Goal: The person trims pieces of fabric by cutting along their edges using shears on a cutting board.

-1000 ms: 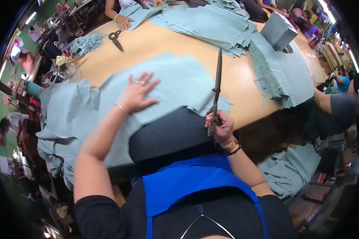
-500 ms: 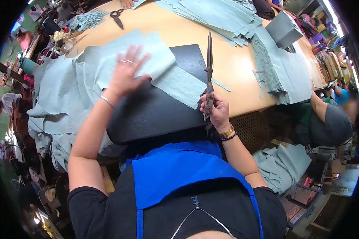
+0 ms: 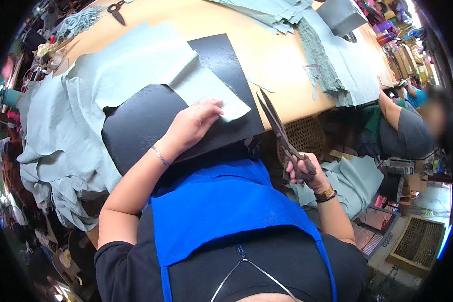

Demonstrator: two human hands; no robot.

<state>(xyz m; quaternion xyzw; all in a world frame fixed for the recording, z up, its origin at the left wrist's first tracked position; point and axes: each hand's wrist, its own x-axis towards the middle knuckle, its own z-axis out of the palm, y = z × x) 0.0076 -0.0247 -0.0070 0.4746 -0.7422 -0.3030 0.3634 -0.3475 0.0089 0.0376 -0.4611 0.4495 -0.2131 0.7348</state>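
A large pale green sheet (image 3: 121, 63) lies over a black board (image 3: 141, 118) and hangs off the table's left edge in folds. Its narrow flap reaches right across the board. At the flap's near end is my left hand (image 3: 194, 123), fingers together and bent over the edge; the fingertips' grip is partly hidden. My right hand (image 3: 305, 170) is wrapped round the handles of large dark scissors (image 3: 278, 126), held right of the board with the blades pointing up and slightly parted.
Stacked pale green pieces (image 3: 332, 65) and a grey block (image 3: 341, 17) stand at the back right. Other scissors (image 3: 117, 12) lie near green scraps (image 3: 78, 22). A person (image 3: 405, 126) is at the right. More green material (image 3: 355, 181) lies below the table.
My left hand has moved right and down from the sheet to the flap's end, its fingers drawn together. The scissors have moved right and down, and their blades have parted. The sheet has been folded back, uncovering the board.
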